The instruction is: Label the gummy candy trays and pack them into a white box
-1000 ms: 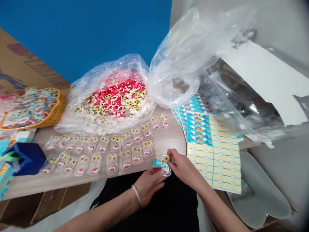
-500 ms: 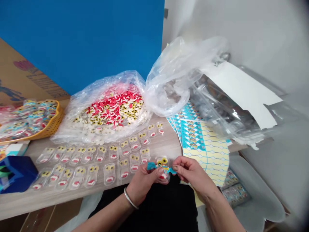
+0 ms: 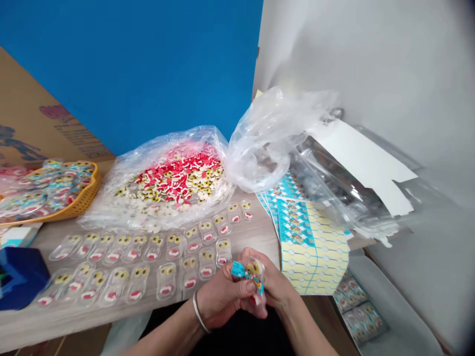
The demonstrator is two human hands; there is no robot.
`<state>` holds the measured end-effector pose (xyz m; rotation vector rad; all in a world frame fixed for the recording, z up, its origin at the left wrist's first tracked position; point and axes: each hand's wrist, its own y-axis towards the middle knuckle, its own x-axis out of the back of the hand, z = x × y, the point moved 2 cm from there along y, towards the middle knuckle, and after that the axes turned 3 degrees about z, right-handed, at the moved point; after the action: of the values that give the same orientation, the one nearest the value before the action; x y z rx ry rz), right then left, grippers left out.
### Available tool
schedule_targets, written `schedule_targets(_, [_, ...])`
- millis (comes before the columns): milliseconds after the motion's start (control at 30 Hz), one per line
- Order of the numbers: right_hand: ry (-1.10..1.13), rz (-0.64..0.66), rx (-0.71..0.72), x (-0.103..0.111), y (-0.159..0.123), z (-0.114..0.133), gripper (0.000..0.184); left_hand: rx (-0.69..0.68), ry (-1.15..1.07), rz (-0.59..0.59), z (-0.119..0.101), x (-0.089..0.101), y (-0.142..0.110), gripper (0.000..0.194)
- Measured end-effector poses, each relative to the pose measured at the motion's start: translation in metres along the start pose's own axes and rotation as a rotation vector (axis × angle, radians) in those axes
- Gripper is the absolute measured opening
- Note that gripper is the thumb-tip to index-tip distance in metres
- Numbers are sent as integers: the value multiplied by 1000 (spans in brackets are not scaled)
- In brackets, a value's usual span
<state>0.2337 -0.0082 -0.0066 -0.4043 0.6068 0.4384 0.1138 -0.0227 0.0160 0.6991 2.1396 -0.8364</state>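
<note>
Candy pack (image 3: 255, 279) is held just off the bench (image 3: 256, 237), near its front edge. Left hand (image 3: 218, 296) and right hand (image 3: 276, 282) both pinch it in a tight grip, with a blue sticker (image 3: 238, 269) at its top. Rows of packs (image 3: 166, 282) lie on the bench, below a clear bag (image 3: 170, 180) of red and yellow candy. Sticker sheets (image 3: 311, 252) lie to the right, and a yellow basket (image 3: 79, 210) sits to the left.

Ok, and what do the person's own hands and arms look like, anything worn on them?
Both hands are bare, with no gloves. The left hand wears a thin silver-coloured bangle at the wrist, while the right hand shows nothing on its wrist. The forearms are bare, with no sleeves in view.
</note>
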Motion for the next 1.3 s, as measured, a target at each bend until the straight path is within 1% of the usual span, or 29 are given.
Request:
schedule_targets(67, [-27,53,-80,7,8,3,53,-39,35,-57,-4,4,0,32])
schedule_targets(100, [-68,34,-96,11,11,5,50,-83,51,-121,-6,7,1,31])
schedule_targets(133, [-124,-18,-84,16,13,8,47,-132,66,-204,-10,10,3,31])
schedule_targets(200, [-250,-165,-4,21,15,16,40,-218,101,-394,-15,15,6,33])
schedule_targets(233, [-306,-226,46,21,14,19,38,-245,121,-474,-18,18,9,36])
schedule_targets(267, [-357,-259,90,18,13,21,36,-263,145,-530,-19,20,11,38])
schedule_targets(300, [-400,-267,122,15,12,22,35,-276,178,-556,-21,21,13,40])
schedule_targets(400, [-505,-260,187,3,9,22,32,-301,325,-554,-25,23,16,41])
schedule_targets(500, [-605,-340,233,0,7,21,34,-300,472,-585,-29,26,12,47])
schedule_targets(533, [-640,-366,239,0,6,22,33,-319,509,-598,-31,27,10,45])
schedule_targets(567, [-670,-387,243,1,5,22,32,-345,539,-606,-33,29,8,39])
schedule_targets(633, [-700,-420,252,1,4,24,30,-397,576,-611,-36,32,5,27])
schedule_targets(667, [-701,-440,257,1,2,25,29,-409,583,-617,-37,33,5,25])
schedule_targets(800, [-656,-526,278,-3,-1,25,30,-367,547,-625,-41,34,3,23])
schedule_targets(933, [-524,-555,309,-3,-1,15,26,-308,411,-559,-45,29,4,29])
schedule_targets(1000, [-401,-526,315,-3,1,8,24,-260,320,-490,-46,28,5,32])
schedule_targets(1067, [-273,-454,293,-6,4,2,23,-213,222,-393,-47,26,8,35])
schedule_targets(1133, [-221,-378,255,-10,7,0,23,-166,146,-299,-47,26,10,38])
schedule_targets(1167, [-232,-360,245,-12,8,0,23,-149,122,-266,-47,26,11,39])
schedule_targets(1233, [-311,-365,250,-16,9,2,22,-142,101,-230,-46,27,13,40])
schedule_targets(1300, [-403,-394,266,-19,11,3,22,-181,88,-239,-46,28,14,40])
